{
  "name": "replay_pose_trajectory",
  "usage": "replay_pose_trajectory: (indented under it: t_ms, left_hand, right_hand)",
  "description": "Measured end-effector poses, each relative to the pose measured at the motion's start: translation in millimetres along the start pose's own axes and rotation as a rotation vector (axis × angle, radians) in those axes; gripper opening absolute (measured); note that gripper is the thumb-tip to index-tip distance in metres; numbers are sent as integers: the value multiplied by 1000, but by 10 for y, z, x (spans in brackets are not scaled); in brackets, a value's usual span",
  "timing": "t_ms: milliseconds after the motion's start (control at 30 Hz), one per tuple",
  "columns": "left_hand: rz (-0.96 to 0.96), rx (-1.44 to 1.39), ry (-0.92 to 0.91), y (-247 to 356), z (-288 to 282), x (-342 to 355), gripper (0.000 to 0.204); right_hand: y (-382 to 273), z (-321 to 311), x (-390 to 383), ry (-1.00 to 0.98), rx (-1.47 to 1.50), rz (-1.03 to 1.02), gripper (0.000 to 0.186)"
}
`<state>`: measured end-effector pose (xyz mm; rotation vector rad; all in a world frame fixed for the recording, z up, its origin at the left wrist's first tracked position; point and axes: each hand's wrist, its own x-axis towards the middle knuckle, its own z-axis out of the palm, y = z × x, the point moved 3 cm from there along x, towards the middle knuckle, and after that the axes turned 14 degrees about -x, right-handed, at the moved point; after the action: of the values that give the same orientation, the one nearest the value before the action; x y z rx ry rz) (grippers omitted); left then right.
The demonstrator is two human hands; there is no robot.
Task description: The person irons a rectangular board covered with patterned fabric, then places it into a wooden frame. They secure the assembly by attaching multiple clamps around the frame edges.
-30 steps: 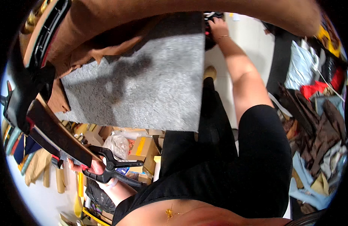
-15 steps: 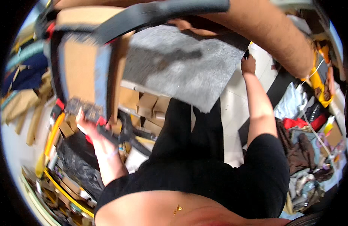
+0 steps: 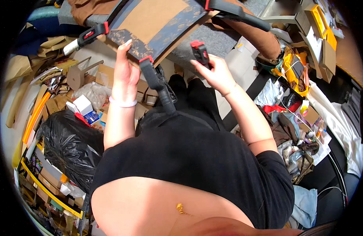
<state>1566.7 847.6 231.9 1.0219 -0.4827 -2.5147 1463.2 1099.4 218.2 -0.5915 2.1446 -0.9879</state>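
A rectangular board (image 3: pixel 152 21), tan in the middle with patterned blue-grey bands, is tilted at the top of the view. My left hand (image 3: pixel 126 74) grips its near left edge, thumb on top, the other fingers mostly hidden. Black bar clamps with red pads are on it: one clamp (image 3: pixel 93 34) at the left corner, another (image 3: pixel 238 15) at the far right, and a third (image 3: pixel 158 84) hanging from the near corner. Right of the board and apart from it, my right hand (image 3: pixel 218 74) is closed around a black clamp piece (image 3: pixel 200 53) with a red pad.
Grey carpet-like material (image 3: pixel 189 47) lies beyond, with a brown rounded shape (image 3: pixel 254 37) on it. On the left are a black plastic bag (image 3: pixel 73 145), a white box (image 3: pixel 83 104) and cardboard scraps. To the right lie crumpled cloths (image 3: pixel 287 129), a yellow bag (image 3: pixel 293 70) and a cable.
My right hand has come from the far right in toward the board, the black piece now plainly in it. The board has swung right and lies flatter; my left hand still holds it.
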Motion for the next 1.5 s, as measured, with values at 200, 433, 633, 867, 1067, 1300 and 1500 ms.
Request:
replay_pose_trajectory:
  t_ms: [200,433,633,867,1067,1300,1500]
  left_hand:
    - [-19,-24,-57,190,8,-56,26]
    - [2,32,-125,348,170,-170,34]
    - [37,79,-150,398,174,-169,36]
    - [49,139,-171,399,307,-261,39]
    - [44,139,-168,327,343,-258,41]
    - [86,131,-113,249,375,-279,28]
    - [55,110,-123,201,350,-268,27]
  right_hand:
    - [-541,66,-31,-85,-126,-28,44]
    - [-786,70,-49,-96,-179,-73,45]
    - [-807,83,-51,-51,-277,-113,47]
    - [-865,75,-26,-80,-286,-136,35]
    - [-795,88,-33,-79,-252,-108,33]
    - [-807,60,-73,-67,-256,-91,34]
    - [-804,52,-124,-70,-212,-36,49]
